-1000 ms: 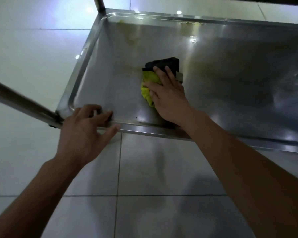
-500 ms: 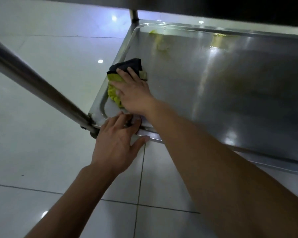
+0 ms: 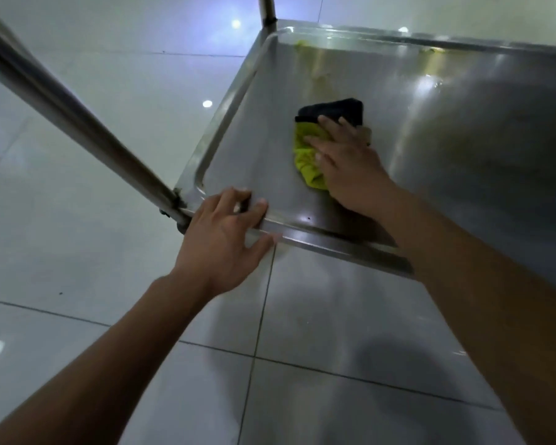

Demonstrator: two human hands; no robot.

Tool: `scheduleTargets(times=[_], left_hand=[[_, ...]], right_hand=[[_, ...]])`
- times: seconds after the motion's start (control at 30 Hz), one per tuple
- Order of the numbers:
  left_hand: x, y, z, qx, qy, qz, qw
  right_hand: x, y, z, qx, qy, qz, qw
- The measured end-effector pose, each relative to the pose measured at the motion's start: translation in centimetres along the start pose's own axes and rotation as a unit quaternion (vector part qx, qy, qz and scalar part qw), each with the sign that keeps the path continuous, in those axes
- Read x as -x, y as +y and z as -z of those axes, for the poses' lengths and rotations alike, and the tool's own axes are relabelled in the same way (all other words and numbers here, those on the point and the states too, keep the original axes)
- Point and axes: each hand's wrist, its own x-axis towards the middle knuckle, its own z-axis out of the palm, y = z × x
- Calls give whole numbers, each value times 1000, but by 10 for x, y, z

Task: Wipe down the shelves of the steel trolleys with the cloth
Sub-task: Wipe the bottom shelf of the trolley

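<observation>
The right hand [image 3: 350,168] presses the cloth [image 3: 312,155] flat on the shelf [image 3: 264,162], fingers [image 3: 331,123] straight and apart on top of it. The left hand [image 3: 220,242] grips the shelf edge, fingers curled over.

Bare steel lay open across the shelf [image 3: 446,162] right of the cloth [image 3: 308,155], while its raised rim [image 3: 225,104] and the slanting trolley post [image 3: 71,117] hemmed the left side.
</observation>
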Motion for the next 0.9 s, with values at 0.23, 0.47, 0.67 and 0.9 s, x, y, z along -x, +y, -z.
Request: scheduleTargets(times=[0.23,0.47,0.67,0.9], left_hand=[[-22,98,7,14,-39,-126,991],[-11,184,-32,-113,-43,-309,943],[-12,210,-36,-109,-73,-291,948],[-13,236,-43,-131,-60,-284,948]], right_hand=[[88,66,44,24,12,-55,998],[175,98,69,45,50,-111,992],[235,97,89,130,-6,-148,980],[245,132,120,202,-113,-75,970]])
